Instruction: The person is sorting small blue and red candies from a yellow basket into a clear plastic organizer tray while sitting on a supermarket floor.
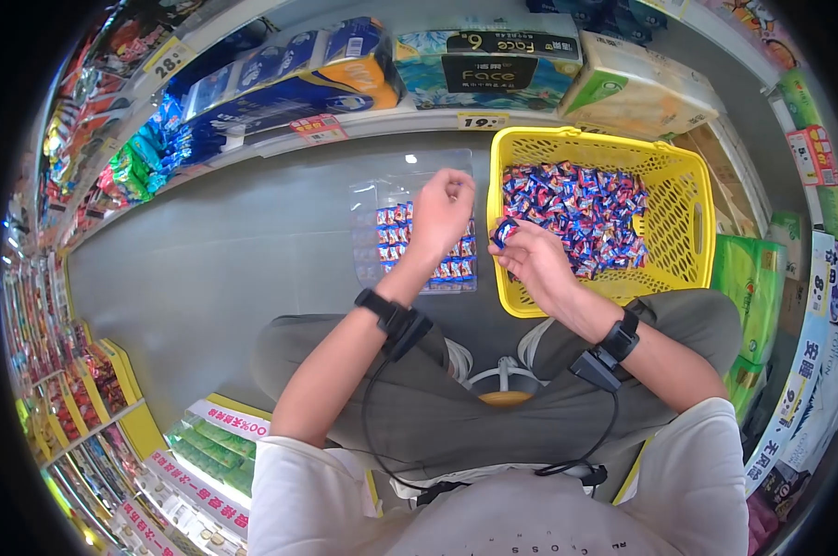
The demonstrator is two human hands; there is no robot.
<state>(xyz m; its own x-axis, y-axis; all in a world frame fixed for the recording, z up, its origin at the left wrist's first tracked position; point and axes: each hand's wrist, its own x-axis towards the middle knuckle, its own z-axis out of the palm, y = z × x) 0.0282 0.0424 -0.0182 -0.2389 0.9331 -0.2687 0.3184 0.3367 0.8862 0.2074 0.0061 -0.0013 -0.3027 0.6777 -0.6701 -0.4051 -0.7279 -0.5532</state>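
At 12 o'clock, the right hand (541,269) pinches a candy (505,232). The left hand (442,215) curls over the tray (367,252) at 11 o'clock; I can't tell if it holds anything. The yellow basket (708,218) sits at 1 o'clock.

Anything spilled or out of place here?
Nothing stands out: loose sweets lie jumbled but inside the basket, those in the tray sit in rows, and no spill shows on the visible floor.

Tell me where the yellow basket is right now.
The head view shows the yellow basket on the floor, toward the person's right, between the clear plastic tray and the green packs.
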